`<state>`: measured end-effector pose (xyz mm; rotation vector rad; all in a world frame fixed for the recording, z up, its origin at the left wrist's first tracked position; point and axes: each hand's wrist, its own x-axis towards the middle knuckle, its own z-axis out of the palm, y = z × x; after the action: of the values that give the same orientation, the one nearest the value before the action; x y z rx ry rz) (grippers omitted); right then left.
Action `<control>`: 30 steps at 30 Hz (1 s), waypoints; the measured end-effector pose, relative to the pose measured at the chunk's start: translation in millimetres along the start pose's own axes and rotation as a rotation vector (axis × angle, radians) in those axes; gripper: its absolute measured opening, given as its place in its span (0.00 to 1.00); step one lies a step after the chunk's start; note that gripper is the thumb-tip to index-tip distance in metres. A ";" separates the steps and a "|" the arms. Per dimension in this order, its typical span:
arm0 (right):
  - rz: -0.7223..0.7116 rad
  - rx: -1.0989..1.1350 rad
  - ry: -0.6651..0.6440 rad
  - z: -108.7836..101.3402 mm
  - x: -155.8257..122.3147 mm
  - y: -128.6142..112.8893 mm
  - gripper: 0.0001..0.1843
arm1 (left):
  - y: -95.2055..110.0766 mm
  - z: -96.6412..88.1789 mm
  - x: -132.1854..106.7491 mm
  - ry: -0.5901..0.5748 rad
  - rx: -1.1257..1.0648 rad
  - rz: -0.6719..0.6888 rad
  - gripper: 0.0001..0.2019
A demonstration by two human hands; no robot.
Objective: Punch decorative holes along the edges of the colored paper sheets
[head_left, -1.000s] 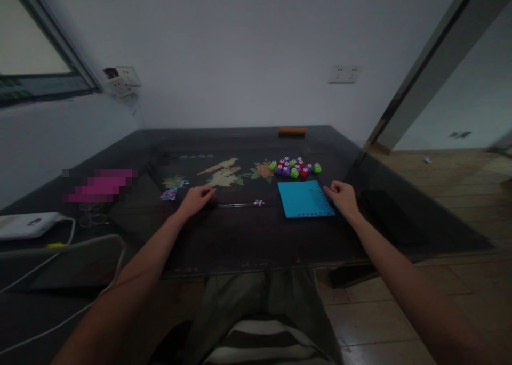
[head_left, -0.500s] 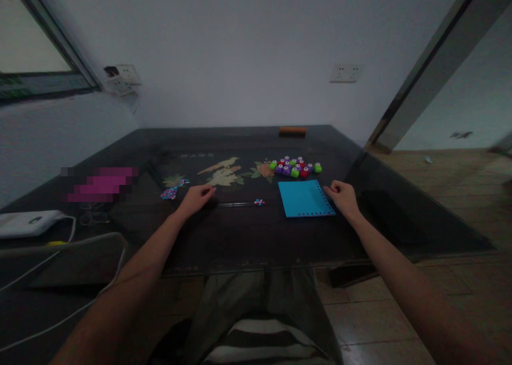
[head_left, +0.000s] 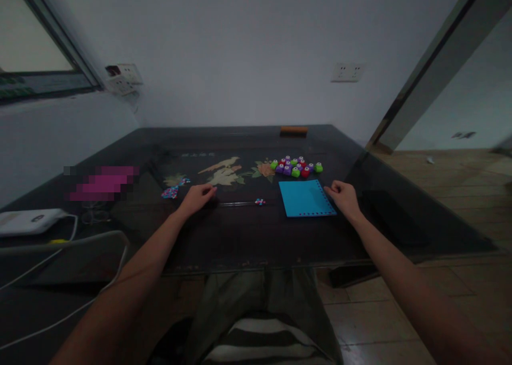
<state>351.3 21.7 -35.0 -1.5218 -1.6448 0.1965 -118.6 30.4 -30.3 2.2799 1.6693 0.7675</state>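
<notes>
My left hand [head_left: 199, 197] rests on the dark table in a loose fist, and nothing shows in it. Just left of it lies a small heap of pink, blue and white bits [head_left: 170, 192]. My right hand [head_left: 344, 197] is also curled closed, at the right edge of a flat blue square sheet [head_left: 306, 199] with small dark marks along two edges; nothing shows in this hand either. Between the hands sits a small cluster of pink, blue and white bits [head_left: 260, 201]. Behind the sheet stand several small green, purple and red pieces with white round tops [head_left: 288, 167].
The dark table [head_left: 240, 242] has a printed bird and flowers. An orange-brown bar [head_left: 294, 131] lies at its back edge. At left are a blurred pink item [head_left: 106, 184], a white device [head_left: 32, 222] with a cable, and a chair back [head_left: 100, 238]. A dark flat object [head_left: 394, 216] lies at right.
Both hands and all the objects stay in place. Only the camera view shifts very slightly.
</notes>
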 end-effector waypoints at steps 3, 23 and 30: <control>-0.009 0.003 0.003 -0.3 0.1 -0.9 0.21 | -0.3 0.5 0.3 0.007 -0.012 -0.009 0.20; -0.018 -0.030 -0.007 0.0 0.8 0.9 0.20 | -3.8 4.0 1.0 0.000 0.008 -0.003 0.20; -0.015 -0.034 -0.008 1.2 0.0 2.3 0.20 | -3.5 3.1 0.9 -0.017 0.013 -0.001 0.20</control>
<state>352.2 22.7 -37.2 -1.5351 -1.6731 0.1670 -119.6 32.9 -34.2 2.2878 1.6724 0.7376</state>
